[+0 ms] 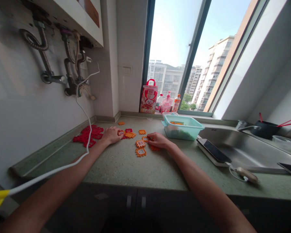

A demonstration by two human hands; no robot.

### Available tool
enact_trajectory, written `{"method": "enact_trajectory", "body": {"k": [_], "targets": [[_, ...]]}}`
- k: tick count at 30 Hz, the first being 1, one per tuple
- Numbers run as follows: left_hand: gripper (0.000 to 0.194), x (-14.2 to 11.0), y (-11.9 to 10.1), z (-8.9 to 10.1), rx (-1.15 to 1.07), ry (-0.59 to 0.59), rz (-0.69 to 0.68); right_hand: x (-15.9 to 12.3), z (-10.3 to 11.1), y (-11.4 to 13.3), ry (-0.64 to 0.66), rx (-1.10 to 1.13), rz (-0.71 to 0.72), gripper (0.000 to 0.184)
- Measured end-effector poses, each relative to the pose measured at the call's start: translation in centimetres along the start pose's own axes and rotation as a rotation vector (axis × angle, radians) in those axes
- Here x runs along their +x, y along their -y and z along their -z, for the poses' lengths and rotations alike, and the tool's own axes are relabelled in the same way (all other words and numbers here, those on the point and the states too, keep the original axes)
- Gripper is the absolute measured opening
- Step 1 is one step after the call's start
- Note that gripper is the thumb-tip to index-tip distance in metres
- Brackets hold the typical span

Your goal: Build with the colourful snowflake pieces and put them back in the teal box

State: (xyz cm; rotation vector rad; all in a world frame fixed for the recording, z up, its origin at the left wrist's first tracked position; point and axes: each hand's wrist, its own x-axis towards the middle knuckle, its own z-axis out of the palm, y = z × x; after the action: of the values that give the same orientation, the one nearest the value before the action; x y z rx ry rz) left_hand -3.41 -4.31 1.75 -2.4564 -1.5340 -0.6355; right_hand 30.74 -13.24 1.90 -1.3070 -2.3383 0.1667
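Observation:
My left hand (pixel 112 135) is low over the counter, its fingers closed on a small jigsaw-edged puzzle piece (pixel 121 133) with a pale printed panel. Just right of it lie an orange piece (pixel 130 135) and a red piece (pixel 128 130). My right hand (pixel 157 140) pinches the edge of an orange puzzle piece (pixel 145 139) with a white window-like grid. Two similar orange pieces, one (pixel 140 143) above another (pixel 141 152), lie left of that hand. A plain orange piece (pixel 142 132) sits behind them. Another orange-red piece (pixel 154 148) is partly hidden under my right hand.
A heap of red pieces (pixel 91 133) lies at the left. A white cable (pixel 89 142) crosses above my left forearm. Right of my hands stands a turquoise tub (pixel 184 131) holding orange and green pieces. Beyond it are a phone (pixel 213 150) and a steel sink (pixel 244 145).

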Motion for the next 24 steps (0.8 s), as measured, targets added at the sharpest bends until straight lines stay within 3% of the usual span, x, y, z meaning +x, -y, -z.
{"method": "enact_trajectory", "body": {"k": [6, 9, 12, 17, 20, 24], "targets": [[0.044, 0.3, 0.9, 0.2, -0.133, -0.082, -0.004, 0.2, -0.2, 0.4, -0.06, -0.027, -0.069, 0.036], [0.046, 0.4, 0.0, 0.6, -0.27, -0.125, -0.148, 0.3, 0.4, 1.3, -0.153, -0.105, -0.087, 0.034], [0.049, 0.5, -1.4, 0.6, -0.358, -0.039, -0.338, 0.3, 0.9, 2.7, -0.204, -0.057, -0.026, 0.031], [0.048, 0.5, -2.6, 0.2, -0.325, 0.123, -0.378, 0.4, 0.2, 4.7, -0.019, 0.129, 0.104, 0.022], [0.05, 0.4, -2.3, 0.3, -0.308, 0.109, -0.328, 0.6, -0.5, 4.9, 0.058, 0.176, 0.08, 0.027], [0.053, 0.4, -1.7, 0.6, -0.294, 0.099, -0.269, 0.8, -0.9, 4.8, 0.037, 0.161, 0.034, 0.028]]}}
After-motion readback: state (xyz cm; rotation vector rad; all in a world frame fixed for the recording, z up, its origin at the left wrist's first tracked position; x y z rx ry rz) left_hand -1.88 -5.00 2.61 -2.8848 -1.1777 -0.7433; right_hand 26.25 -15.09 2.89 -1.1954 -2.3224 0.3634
